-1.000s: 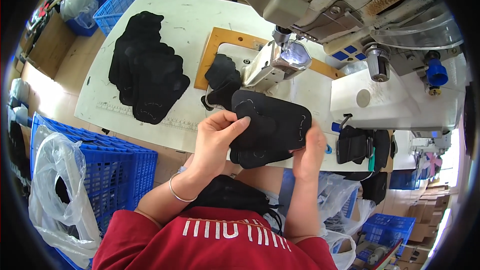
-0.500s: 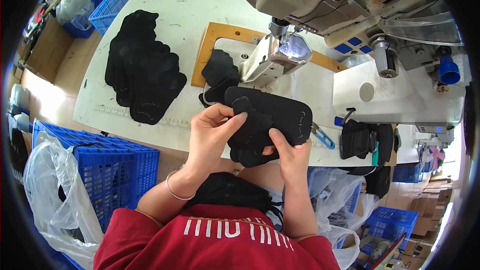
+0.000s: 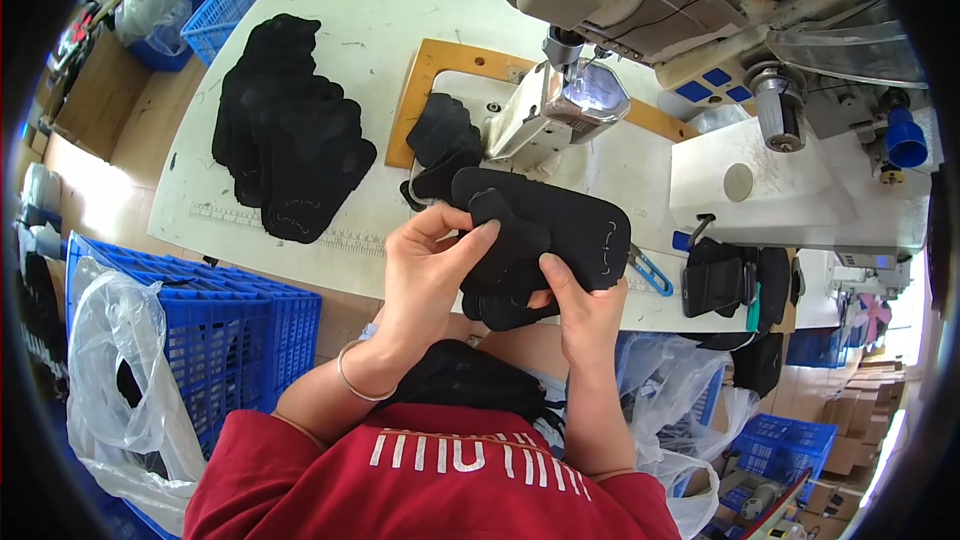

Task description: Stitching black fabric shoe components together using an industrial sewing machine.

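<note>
Both hands hold a black fabric piece with rounded ends and pale stitch marks at its right end, just in front of the sewing machine. My left hand pinches a smaller black flap lying over it between thumb and fingertips. Under the lower right part, my right hand grips with the thumb on top; most of its fingers are hidden beneath. More black fabric shows below the piece. Small black pieces rest beside the machine's arm. A pile of black fabric pieces lies on the table's left.
A white table with a printed ruler strip spans the front. Blue-handled snips lie right of my hands, near a black phone-like device. Blue crates stand at lower left, one draped with a clear plastic bag.
The view has shifted very slightly. Both hands keep the same hold on the black fabric, with hardly any movement.
</note>
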A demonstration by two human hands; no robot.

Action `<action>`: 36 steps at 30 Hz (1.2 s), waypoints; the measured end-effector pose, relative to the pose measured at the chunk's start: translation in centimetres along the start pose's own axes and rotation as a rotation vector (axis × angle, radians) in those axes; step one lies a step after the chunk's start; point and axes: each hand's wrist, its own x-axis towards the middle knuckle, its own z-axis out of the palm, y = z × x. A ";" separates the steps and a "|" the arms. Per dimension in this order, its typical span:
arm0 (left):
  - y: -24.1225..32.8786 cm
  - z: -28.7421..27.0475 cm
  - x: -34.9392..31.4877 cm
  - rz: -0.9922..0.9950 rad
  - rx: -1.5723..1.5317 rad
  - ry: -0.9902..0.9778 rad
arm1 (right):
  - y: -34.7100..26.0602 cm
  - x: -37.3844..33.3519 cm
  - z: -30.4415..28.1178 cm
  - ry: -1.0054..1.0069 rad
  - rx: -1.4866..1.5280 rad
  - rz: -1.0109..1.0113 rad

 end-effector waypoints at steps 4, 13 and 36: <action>0.0 -0.1 0.0 0.015 0.008 0.005 | 0.1 0.0 0.3 0.012 0.017 0.001; 0.2 0.3 -0.3 0.035 0.053 0.016 | 0.1 0.2 0.7 0.066 0.020 0.005; 1.9 0.2 -0.2 -0.210 0.091 -0.266 | -1.2 -0.4 1.2 0.117 0.036 -0.010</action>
